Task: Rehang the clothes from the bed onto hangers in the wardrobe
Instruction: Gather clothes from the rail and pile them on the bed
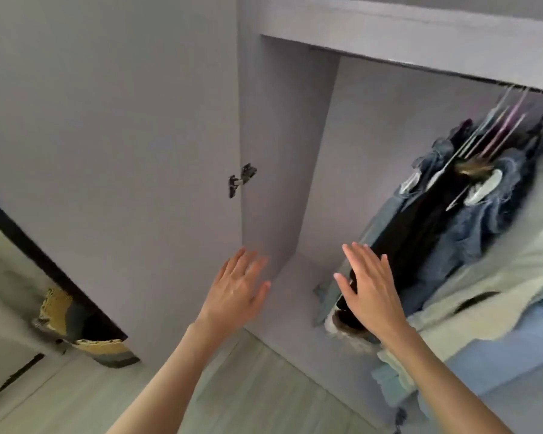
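Observation:
The grey wardrobe [282,126] stands open in front of me. On its rail at the upper right hang several clothes: denim pieces [483,227], a black garment [420,220] and a pale cream garment [499,277]. Bare hangers [496,130], pink and grey, hang among them. My left hand [235,289] is stretched out, fingers straight, holding nothing, before the wardrobe's inner side wall. My right hand [370,283] is likewise flat and empty, in front of the lower end of the black garment. The bed is out of view.
The wardrobe's open door [113,151] fills the left, with a metal hinge [242,180] at its edge. A mirror [19,292] with a dark frame leans at the lower left. Pale wood floor [248,386] lies below. A blue garment [508,349] hangs at the right.

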The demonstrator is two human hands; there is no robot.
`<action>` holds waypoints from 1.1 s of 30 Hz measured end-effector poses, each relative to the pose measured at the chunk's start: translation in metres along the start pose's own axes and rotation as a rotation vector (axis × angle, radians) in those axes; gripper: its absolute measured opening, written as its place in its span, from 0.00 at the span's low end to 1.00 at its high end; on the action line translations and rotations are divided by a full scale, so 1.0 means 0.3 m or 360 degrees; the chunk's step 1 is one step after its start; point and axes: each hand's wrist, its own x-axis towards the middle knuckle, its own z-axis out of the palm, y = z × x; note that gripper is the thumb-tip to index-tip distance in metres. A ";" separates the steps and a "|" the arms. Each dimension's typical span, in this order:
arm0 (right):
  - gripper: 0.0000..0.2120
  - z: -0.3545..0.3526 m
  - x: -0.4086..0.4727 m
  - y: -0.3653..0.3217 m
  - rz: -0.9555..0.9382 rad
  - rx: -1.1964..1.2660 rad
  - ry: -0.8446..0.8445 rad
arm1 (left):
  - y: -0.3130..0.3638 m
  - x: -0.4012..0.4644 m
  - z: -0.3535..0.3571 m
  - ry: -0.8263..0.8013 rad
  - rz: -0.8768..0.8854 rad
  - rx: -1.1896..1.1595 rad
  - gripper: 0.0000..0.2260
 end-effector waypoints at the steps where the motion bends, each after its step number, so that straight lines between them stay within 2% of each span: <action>1: 0.29 -0.015 0.005 0.039 0.0047 -0.0038 0.0013 | 0.019 0.047 0.020 -0.0004 0.0078 0.0002 0.21; 3: 0.28 -0.038 0.012 0.101 0.0146 -0.0102 0.0049 | 0.047 0.131 0.061 -0.0032 0.0198 -0.0020 0.20; 6: 0.27 -0.056 0.021 0.166 0.0254 -0.0168 0.0103 | 0.080 0.241 0.117 -0.0123 0.0324 -0.0036 0.24; 8: 0.26 -0.064 0.042 0.202 0.0295 -0.0200 0.0155 | 0.094 0.314 0.141 -0.0130 0.0432 -0.0024 0.21; 12: 0.24 -0.106 0.137 0.246 0.0414 -0.0210 0.0380 | 0.109 0.505 0.127 -0.0114 0.0620 -0.0023 0.20; 18: 0.21 -0.208 0.308 0.292 0.0400 -0.0353 0.0653 | 0.207 0.777 0.071 -0.0067 0.0772 -0.0098 0.24; 22: 0.22 -0.273 0.420 0.375 0.0454 -0.0447 0.0605 | 0.343 0.895 0.085 -0.0113 0.0876 -0.0254 0.29; 25: 0.22 -0.320 0.487 0.438 0.0519 -0.0469 0.0443 | 0.439 0.970 0.105 -0.0125 0.0910 -0.0288 0.21; 27: 0.25 -0.327 0.509 0.474 0.0565 -0.0424 0.0333 | 0.500 1.010 0.118 -0.0107 0.0890 -0.0328 0.20; 33: 0.28 -0.308 0.491 0.538 0.0527 -0.0481 0.0438 | 0.652 1.121 0.184 -0.0098 0.0783 -0.0475 0.26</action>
